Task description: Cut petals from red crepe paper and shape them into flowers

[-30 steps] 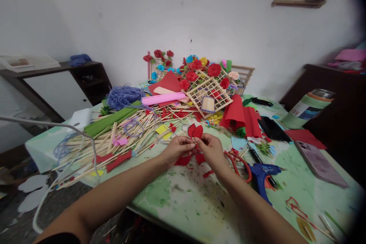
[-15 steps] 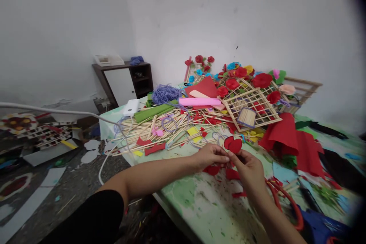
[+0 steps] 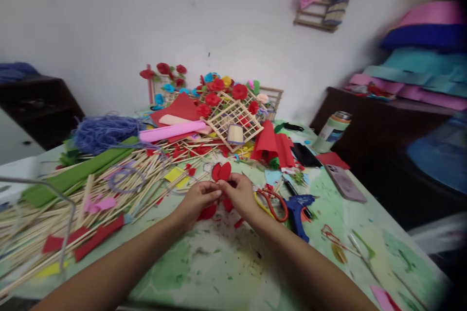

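My left hand (image 3: 198, 200) and my right hand (image 3: 241, 196) meet above the table, fingertips pinched together at the base of red paper petals (image 3: 222, 171). Two rounded petals stand up above the fingers; their lower ends are hidden. More red paper pieces (image 3: 207, 212) lie on the table below the hands. Just right of my right hand are scissors (image 3: 276, 205) with orange-red handles. Beside them lies a blue glue gun (image 3: 299, 211).
Thin wooden sticks (image 3: 146, 189), purple yarn (image 3: 109, 131) and a green paper roll (image 3: 80, 175) cover the left side. Wooden lattices (image 3: 233, 124) with paper flowers lean at the back. A phone (image 3: 346, 183) and a bottle (image 3: 332, 131) are at the right.
The view has swung to the right, bringing the phone, the bottle and stacked coloured paper into sight. Both hands still pinch the red petals.
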A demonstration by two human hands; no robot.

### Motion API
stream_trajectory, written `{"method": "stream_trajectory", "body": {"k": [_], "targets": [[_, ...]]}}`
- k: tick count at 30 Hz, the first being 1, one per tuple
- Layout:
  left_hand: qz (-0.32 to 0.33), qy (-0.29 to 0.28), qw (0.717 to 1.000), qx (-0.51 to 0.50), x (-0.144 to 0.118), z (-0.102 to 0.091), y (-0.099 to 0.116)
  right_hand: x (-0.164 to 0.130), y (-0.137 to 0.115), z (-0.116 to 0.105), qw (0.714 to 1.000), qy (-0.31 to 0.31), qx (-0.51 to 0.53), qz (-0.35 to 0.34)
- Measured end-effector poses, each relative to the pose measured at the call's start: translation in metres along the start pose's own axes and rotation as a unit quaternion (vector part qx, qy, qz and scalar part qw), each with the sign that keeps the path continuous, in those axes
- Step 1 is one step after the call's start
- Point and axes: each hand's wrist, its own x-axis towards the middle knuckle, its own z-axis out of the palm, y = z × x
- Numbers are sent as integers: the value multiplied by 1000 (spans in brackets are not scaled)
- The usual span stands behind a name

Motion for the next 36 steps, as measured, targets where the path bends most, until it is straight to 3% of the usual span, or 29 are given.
{"method": "stream_trajectory", "body": {"k": [9, 22, 25, 27, 29, 32, 34, 36], "targets": [[-13, 6, 1000, 0, -2, 2, 2, 0, 6, 2, 998, -30, 46, 8], [15, 3, 999, 34, 0, 0, -1, -3, 5, 3, 999, -3, -37, -12], [10, 7, 1000, 26, -1, 2, 2, -3, -3, -2, 995, -35, -82, -47], [-1, 16, 1000, 25, -1, 3, 3, 4, -11, -22, 983, -60, -157, -78], [-11, 21, 999, 31, -2, 3, 4, 20, -18, -60, 963, -35, -255, -82], [-21, 29, 999, 29, -3, 4, 6, 51, -19, -143, 896, 135, -420, 52], [-23, 29, 999, 24, -4, 6, 6, 68, -8, -198, 864, 180, -457, 115], [-19, 24, 999, 28, -4, 8, 6, 79, 11, -239, 839, 185, -479, 179]]}}
